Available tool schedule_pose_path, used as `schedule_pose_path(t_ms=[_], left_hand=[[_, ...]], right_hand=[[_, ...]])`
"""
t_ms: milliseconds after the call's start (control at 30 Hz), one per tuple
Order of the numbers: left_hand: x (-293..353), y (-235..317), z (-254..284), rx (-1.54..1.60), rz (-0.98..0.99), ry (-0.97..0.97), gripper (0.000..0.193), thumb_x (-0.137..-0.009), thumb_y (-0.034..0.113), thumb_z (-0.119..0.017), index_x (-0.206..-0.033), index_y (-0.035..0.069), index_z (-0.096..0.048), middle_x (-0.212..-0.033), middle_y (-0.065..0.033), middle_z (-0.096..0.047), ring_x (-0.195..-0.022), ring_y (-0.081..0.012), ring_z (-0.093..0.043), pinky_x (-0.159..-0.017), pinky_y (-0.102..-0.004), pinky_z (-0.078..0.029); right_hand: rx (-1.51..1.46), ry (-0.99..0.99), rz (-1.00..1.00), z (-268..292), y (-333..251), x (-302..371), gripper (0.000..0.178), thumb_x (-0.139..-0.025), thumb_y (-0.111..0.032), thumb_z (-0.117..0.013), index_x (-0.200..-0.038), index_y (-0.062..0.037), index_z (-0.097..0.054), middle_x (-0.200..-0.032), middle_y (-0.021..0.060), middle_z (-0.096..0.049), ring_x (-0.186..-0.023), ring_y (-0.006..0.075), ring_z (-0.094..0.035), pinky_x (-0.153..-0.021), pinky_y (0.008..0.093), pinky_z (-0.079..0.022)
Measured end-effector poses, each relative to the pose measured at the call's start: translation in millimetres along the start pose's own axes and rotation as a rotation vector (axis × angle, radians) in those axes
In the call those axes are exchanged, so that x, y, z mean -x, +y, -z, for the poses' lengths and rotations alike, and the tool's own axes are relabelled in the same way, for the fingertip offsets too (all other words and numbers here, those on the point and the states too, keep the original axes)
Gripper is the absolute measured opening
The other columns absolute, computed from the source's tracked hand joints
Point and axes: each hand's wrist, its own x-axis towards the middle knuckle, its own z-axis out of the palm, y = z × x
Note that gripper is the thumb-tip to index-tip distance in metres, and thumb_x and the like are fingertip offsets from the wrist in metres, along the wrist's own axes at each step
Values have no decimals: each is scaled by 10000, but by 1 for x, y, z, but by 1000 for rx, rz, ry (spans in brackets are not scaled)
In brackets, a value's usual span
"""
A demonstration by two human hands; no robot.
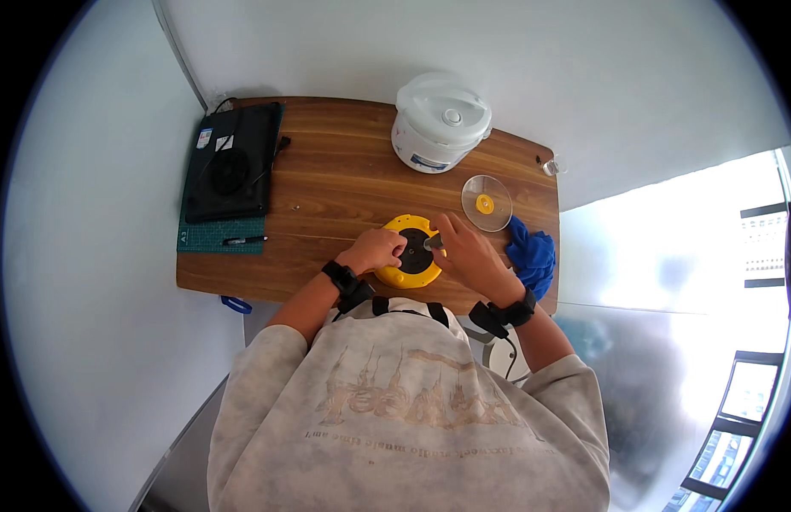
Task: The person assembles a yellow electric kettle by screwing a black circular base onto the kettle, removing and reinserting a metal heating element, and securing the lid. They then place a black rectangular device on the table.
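A round yellow base (405, 279) with a black disc in its centre lies flat near the table's front edge. My left hand (375, 250) is curled closed at its left side, knuckles over the black disc. Whatever those fingers may hold is hidden. On the other side, my right hand (469, 253) grips a short grey cylinder (433, 243), tilted with one end over the disc. The far end of the cylinder disappears into my palm. Both wrists wear black straps with small black boxes.
A clear round lid (486, 184) with a yellow centre lies right of the base, beside a crumpled blue cloth (532, 258). Behind stands a white lidded pot-shaped appliance (440, 124). A flat black appliance (233, 166) and a pen (243, 241) rest on a green mat (199, 239) at left.
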Motion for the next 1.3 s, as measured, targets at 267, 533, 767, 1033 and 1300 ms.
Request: schedule_pose_path(t_ms=[267, 533, 767, 1033, 1300], left_hand=[[0, -5, -3, 7, -32, 30, 298, -747, 194, -831, -759, 101, -548, -780, -75, -598, -769, -281, -601, -653, -412, -458], [-1, -2, -2, 8, 4, -8, 292, -754, 190, -832, -762, 101, -555, -785, -74, -605, -763, -278, -602, -652, -405, -457], [1, -1, 1, 30, -15, 7, 294, -753, 193, -827, -759, 96, -549, -781, -71, -597, -756, -276, -598, -649, -408, -456], [-1, -2, 0, 1, -10, 6, 266, -734, 184, -826, -769, 101, -575, -785, -70, -618, -773, -278, -623, -657, -407, -478], [-1, -2, 0, 23, 11, -13, 257, -761, 191, -819, -817, 97, -586, -819, -68, -634, -786, -264, -623, -673, -394, -479]], right_hand=[[188, -143, -164, 10, -19, -7, 335, -887, -216, -697, -1122, -56, -520, -990, 146, -620, -881, 335, -680, -681, 431, -557], [31, -22, -21, 0, 1, -1, 341, -873, -162, -665, -1152, -57, -500, -982, 148, -614, -892, 348, -676, -679, 435, -553], [32, -39, 18, -1, -6, -1, 299, -899, -209, -669, -1092, -47, -507, -1016, 156, -579, -957, 331, -664, -709, 432, -552], [133, -114, -125, 2, -6, -4, 279, -889, -168, -671, -1084, -45, -514, -982, 160, -603, -862, 345, -677, -703, 432, -554], [15, 29, 119, -1, -3, 1, 303, -865, -88, -655, -1128, -54, -509, -985, 148, -572, -893, 357, -662, -714, 435, -560]])
